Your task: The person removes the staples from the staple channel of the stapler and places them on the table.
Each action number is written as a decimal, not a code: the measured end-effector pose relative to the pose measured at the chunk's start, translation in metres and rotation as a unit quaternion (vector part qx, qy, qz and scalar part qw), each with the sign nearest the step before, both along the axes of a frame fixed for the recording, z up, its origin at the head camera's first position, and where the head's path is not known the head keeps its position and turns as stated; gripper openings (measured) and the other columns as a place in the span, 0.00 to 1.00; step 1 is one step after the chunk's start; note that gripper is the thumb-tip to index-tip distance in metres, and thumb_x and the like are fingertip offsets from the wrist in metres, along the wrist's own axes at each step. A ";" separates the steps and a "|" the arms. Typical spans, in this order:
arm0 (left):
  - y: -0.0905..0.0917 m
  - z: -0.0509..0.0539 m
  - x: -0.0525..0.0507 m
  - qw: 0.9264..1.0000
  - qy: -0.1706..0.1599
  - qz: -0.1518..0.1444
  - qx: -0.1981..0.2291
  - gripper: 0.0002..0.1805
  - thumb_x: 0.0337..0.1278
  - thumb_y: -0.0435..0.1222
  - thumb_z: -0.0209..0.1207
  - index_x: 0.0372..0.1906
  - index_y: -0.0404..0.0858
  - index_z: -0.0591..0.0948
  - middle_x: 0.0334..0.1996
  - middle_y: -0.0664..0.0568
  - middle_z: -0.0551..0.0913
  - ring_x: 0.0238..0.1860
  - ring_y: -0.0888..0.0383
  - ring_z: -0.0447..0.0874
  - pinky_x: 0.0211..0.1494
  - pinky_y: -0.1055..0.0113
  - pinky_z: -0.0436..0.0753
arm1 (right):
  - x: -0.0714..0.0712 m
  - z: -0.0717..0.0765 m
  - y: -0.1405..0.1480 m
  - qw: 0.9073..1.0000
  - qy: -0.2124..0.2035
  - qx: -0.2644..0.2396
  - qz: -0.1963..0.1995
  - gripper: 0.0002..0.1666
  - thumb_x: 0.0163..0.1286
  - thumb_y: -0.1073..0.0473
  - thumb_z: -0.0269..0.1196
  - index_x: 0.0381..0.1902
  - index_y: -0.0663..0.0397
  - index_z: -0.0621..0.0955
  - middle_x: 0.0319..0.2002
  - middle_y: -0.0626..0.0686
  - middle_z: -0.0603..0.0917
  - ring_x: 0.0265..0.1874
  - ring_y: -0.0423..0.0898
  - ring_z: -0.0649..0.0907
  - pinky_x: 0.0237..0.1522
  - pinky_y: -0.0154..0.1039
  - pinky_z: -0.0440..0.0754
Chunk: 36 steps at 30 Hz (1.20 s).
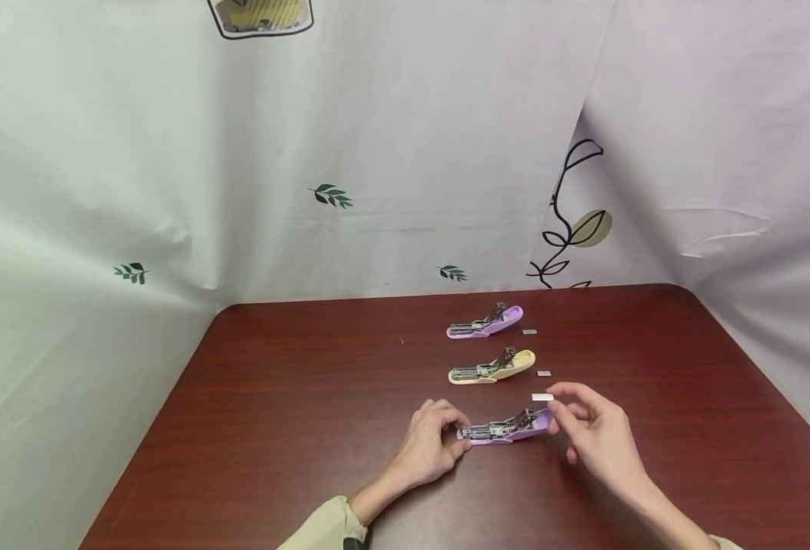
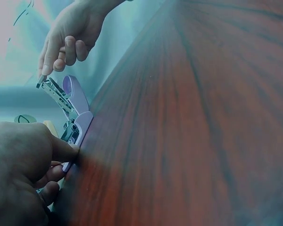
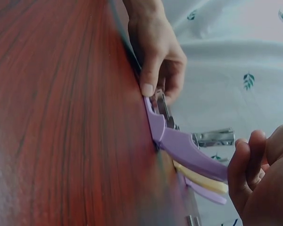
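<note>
An opened purple stapler (image 1: 504, 432) lies nearest the person, its metal mechanism exposed. My left hand (image 1: 434, 441) grips its left end between thumb and fingers; in the left wrist view the left hand (image 2: 23, 165) partly hides that end. At the other end, my right hand (image 1: 601, 434) pinches a small pale strip of staples (image 1: 542, 397) just above the stapler. From the left wrist side, the right hand's fingertips (image 2: 46, 70) are at the tip of the raised metal arm (image 2: 56, 96). The right wrist view shows the purple casing (image 3: 191, 150) beside the curled right fingers.
Behind it lie a yellow opened stapler (image 1: 490, 368) and another purple one (image 1: 484, 324). A staple strip (image 1: 544, 373) lies beside the yellow one, and another strip (image 1: 529, 331) beside the far purple one. A patterned white curtain (image 1: 405, 153) surrounds the brown table (image 1: 295, 382).
</note>
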<state>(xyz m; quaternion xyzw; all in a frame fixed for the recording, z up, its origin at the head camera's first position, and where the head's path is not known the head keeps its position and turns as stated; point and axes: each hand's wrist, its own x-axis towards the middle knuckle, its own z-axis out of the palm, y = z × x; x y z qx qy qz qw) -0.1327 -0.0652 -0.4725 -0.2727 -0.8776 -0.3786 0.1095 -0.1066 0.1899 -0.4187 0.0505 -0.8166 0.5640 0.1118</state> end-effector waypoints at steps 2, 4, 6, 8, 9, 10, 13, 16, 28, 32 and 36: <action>0.000 0.000 0.000 1.000 -0.002 0.001 0.000 0.11 0.40 0.31 0.75 0.33 0.44 0.86 0.32 0.61 0.81 0.35 0.65 0.71 0.39 0.73 0.69 | -0.001 -0.001 0.003 1.000 0.003 0.000 -0.003 0.10 0.70 0.70 0.63 0.47 0.61 0.80 0.19 0.55 0.81 0.04 0.42 0.72 0.08 0.34 0.69; 0.000 0.000 0.000 1.000 -0.005 0.003 0.000 0.11 0.40 0.31 0.75 0.33 0.44 0.86 0.32 0.61 0.81 0.35 0.65 0.71 0.39 0.73 0.69 | -0.002 -0.002 0.006 1.000 0.005 0.001 -0.009 0.09 0.70 0.70 0.63 0.47 0.61 0.80 0.18 0.55 0.81 0.04 0.42 0.71 0.08 0.34 0.68; 0.000 0.000 0.001 1.000 -0.009 0.005 0.002 0.12 0.40 0.31 0.75 0.33 0.44 0.87 0.32 0.62 0.81 0.35 0.65 0.71 0.39 0.73 0.68 | -0.004 -0.004 0.009 1.000 0.005 0.002 -0.013 0.10 0.70 0.70 0.63 0.48 0.62 0.80 0.18 0.55 0.82 0.04 0.42 0.71 0.08 0.34 0.68; 0.000 0.000 0.001 1.000 -0.014 0.008 0.003 0.12 0.40 0.31 0.75 0.33 0.45 0.87 0.33 0.62 0.81 0.35 0.66 0.70 0.40 0.73 0.68 | -0.005 -0.006 0.011 1.000 0.000 0.001 -0.018 0.10 0.70 0.70 0.63 0.48 0.62 0.80 0.18 0.55 0.82 0.04 0.42 0.71 0.08 0.34 0.69; 0.000 0.000 0.001 1.000 -0.015 0.008 0.004 0.12 0.40 0.31 0.75 0.33 0.45 0.87 0.33 0.62 0.81 0.35 0.66 0.70 0.40 0.73 0.68 | -0.005 -0.008 0.012 1.000 -0.003 0.001 -0.020 0.10 0.70 0.70 0.63 0.48 0.62 0.80 0.18 0.55 0.82 0.04 0.42 0.71 0.08 0.35 0.69; 0.000 0.000 0.001 1.000 -0.017 0.009 0.004 0.12 0.40 0.31 0.75 0.33 0.45 0.87 0.33 0.62 0.81 0.35 0.66 0.70 0.40 0.73 0.68 | -0.006 -0.009 0.013 1.000 -0.006 0.000 -0.021 0.10 0.70 0.70 0.63 0.48 0.62 0.80 0.19 0.55 0.82 0.04 0.42 0.71 0.09 0.35 0.70; 0.001 0.000 0.001 1.000 -0.020 0.008 0.003 0.12 0.40 0.30 0.74 0.33 0.45 0.86 0.33 0.62 0.82 0.35 0.66 0.70 0.40 0.73 0.68 | -0.007 -0.012 0.016 0.999 -0.020 -0.003 -0.025 0.09 0.70 0.69 0.63 0.48 0.61 0.80 0.19 0.56 0.82 0.05 0.42 0.72 0.09 0.36 0.71; 0.001 0.000 0.002 1.000 -0.018 0.007 0.002 0.12 0.40 0.31 0.74 0.33 0.45 0.86 0.33 0.62 0.82 0.35 0.66 0.70 0.40 0.73 0.68 | -0.008 -0.014 0.020 0.999 -0.031 0.001 -0.025 0.09 0.71 0.68 0.63 0.48 0.62 0.80 0.20 0.57 0.83 0.05 0.42 0.72 0.10 0.36 0.72; 0.000 0.000 0.001 1.000 -0.010 0.002 0.002 0.12 0.40 0.31 0.74 0.32 0.45 0.85 0.32 0.61 0.80 0.33 0.65 0.67 0.39 0.73 0.67 | -0.012 -0.030 0.038 0.997 -0.069 0.036 -0.005 0.10 0.71 0.68 0.62 0.49 0.63 0.79 0.19 0.53 0.82 0.08 0.40 0.73 0.12 0.36 0.73; 0.000 0.000 0.001 1.000 -0.009 0.002 0.001 0.11 0.40 0.31 0.74 0.32 0.45 0.85 0.31 0.61 0.80 0.33 0.65 0.67 0.39 0.73 0.67 | -0.011 -0.033 0.040 0.996 -0.081 0.042 0.003 0.11 0.71 0.68 0.62 0.50 0.63 0.79 0.19 0.52 0.82 0.08 0.40 0.73 0.12 0.36 0.73; 0.000 0.000 0.001 1.000 -0.008 0.001 0.001 0.11 0.40 0.31 0.74 0.32 0.44 0.85 0.31 0.60 0.79 0.33 0.65 0.67 0.39 0.73 0.67 | -0.011 -0.033 0.040 0.995 -0.088 0.050 0.008 0.11 0.71 0.67 0.62 0.49 0.63 0.79 0.19 0.52 0.82 0.07 0.40 0.73 0.11 0.36 0.73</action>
